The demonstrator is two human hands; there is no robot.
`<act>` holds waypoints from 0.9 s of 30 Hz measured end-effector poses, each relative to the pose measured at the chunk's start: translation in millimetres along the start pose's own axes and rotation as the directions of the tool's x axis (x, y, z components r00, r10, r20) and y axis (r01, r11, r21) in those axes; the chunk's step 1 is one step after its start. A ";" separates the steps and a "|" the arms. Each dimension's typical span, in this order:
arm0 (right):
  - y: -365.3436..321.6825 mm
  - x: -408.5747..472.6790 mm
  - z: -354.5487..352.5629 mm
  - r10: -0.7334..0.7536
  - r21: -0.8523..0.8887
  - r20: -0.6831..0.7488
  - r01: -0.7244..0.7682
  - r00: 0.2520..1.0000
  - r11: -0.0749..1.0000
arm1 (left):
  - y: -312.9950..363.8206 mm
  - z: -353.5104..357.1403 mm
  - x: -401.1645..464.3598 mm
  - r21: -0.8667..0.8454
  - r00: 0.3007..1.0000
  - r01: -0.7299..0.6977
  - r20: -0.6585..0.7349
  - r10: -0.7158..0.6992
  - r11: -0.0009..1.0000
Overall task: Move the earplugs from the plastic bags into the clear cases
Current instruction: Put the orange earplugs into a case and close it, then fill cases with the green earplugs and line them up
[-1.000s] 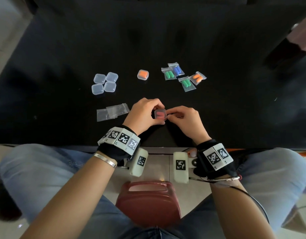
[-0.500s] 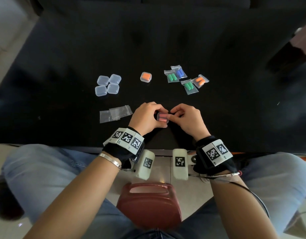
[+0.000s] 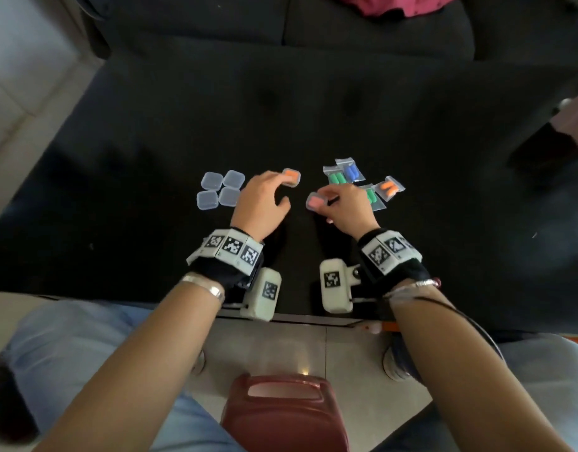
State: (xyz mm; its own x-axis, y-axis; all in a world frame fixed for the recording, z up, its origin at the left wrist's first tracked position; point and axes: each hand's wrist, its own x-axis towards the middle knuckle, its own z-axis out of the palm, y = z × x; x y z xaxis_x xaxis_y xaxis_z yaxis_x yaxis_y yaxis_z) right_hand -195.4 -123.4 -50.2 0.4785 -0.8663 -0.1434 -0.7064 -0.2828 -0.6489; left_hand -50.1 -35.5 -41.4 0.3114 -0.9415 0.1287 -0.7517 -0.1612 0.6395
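Pinching small clear case with pink earplugs, right hand; left hand fingers extended, touching clear orange-filled case far left.

The scene is lit dimly and unevenly. Daylight is admitted from the left, where the pale floor is washed out. The black table is rendered almost featureless, with soft grey sheen at its left side. Motion blur is seen across both forearms and the wristbands. Straight edges are bowed by wide-angle distortion, and the corners are smeared.
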 end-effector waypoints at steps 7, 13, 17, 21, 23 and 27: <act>-18.7 38.0 6.8 0.017 0.016 -0.036 -0.016 0.999 1.000 | -12.9 8.1 35.2 0.138 0.984 0.023 0.172 -0.047 0.990; -20.3 41.0 -1.6 -0.050 -0.060 -0.192 0.040 0.980 0.997 | -19.9 6.4 38.0 0.112 0.996 0.022 0.084 -0.032 0.993; -5.9 42.0 -16.1 -0.074 -0.352 -0.122 0.026 0.990 0.936 | -8.9 5.0 34.1 0.075 1.000 -0.005 -0.008 0.005 0.997; 1.9 17.9 -16.6 -0.144 -0.503 0.001 0.125 0.990 0.855 | 7.4 8.2 17.3 -0.013 0.998 -0.057 -0.019 0.057 0.998; 5.1 -4.4 -12.7 -0.195 -0.467 -0.004 0.170 0.981 0.868 | 14.0 11.5 4.2 -0.063 0.997 -0.044 0.057 0.048 0.997; 9.1 -52.5 -14.2 -0.097 0.073 -0.158 0.110 0.983 0.991 | 19.9 19.0 -25.4 -0.161 0.990 0.058 0.139 -0.036 0.985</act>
State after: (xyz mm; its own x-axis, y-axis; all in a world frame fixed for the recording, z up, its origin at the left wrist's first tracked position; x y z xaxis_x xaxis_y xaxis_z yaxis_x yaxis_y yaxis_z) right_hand -234.3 -86.4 -38.0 0.4561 -0.8890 0.0404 -0.6099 -0.3453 -0.7133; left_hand -84.0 -20.5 -46.3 0.2545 -0.9671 -0.0009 -0.6285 -0.1661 0.7599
